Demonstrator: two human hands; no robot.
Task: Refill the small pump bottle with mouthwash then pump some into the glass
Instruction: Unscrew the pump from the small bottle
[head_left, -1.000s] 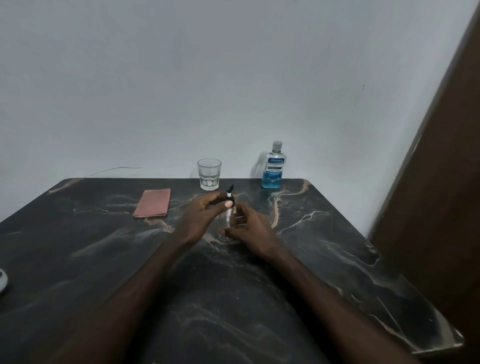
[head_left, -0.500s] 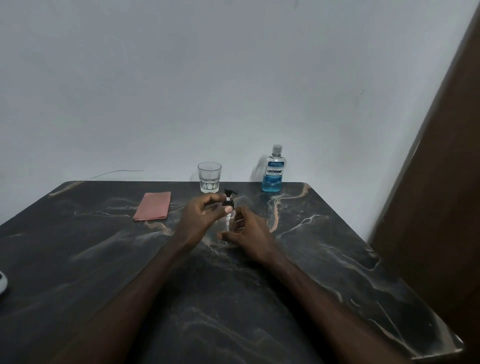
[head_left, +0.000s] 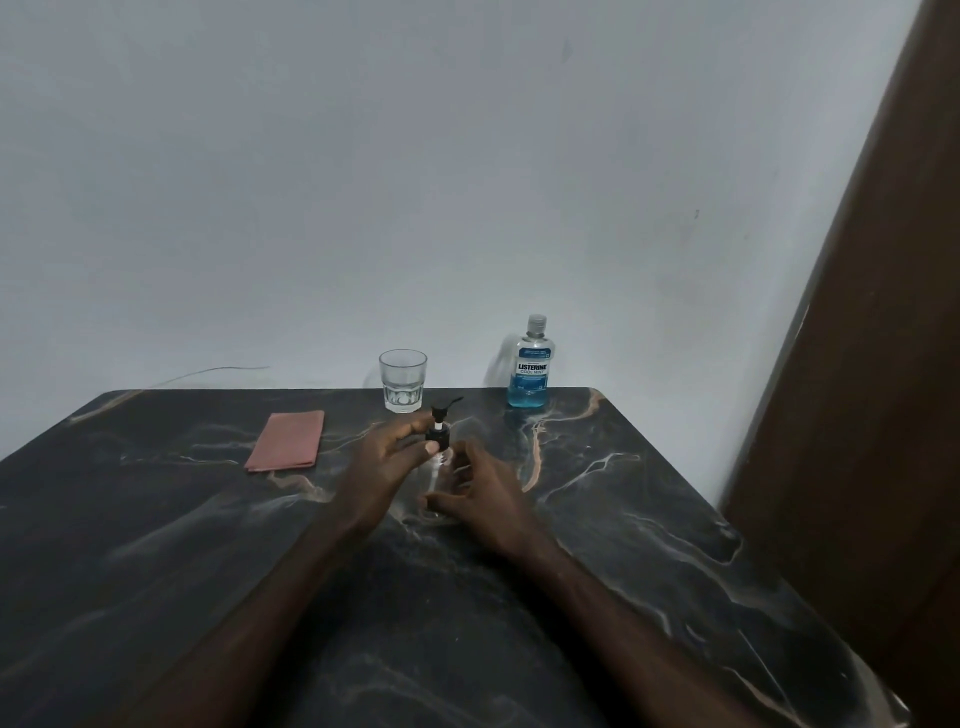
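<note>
The small pump bottle (head_left: 438, 457) stands mid-table, looking empty; the left hand (head_left: 387, 457) pinches its black collar, the right hand (head_left: 480, 491) cups its base; probably unscrewing; the mouthwash (head_left: 530, 369) stays capped, the glass (head_left: 402, 381) dry; filling and pumping remain.

- Left hand (head_left: 387, 460): bare, without ring, glove or band; a pale, short-trimmed thumbnail is visible.
- Right hand (head_left: 485, 499): bare, likewise without ring or glove; the knuckles and finger joints show as soft ridges.
- Left forearm (head_left: 249, 597): uncovered from wrist to lower frame edge; no sleeve, watch or bracelet.
- Right forearm (head_left: 618, 618): uncovered in the same way, with faint tendon lines near the wrist; no sleeve cuff enters view.
</note>
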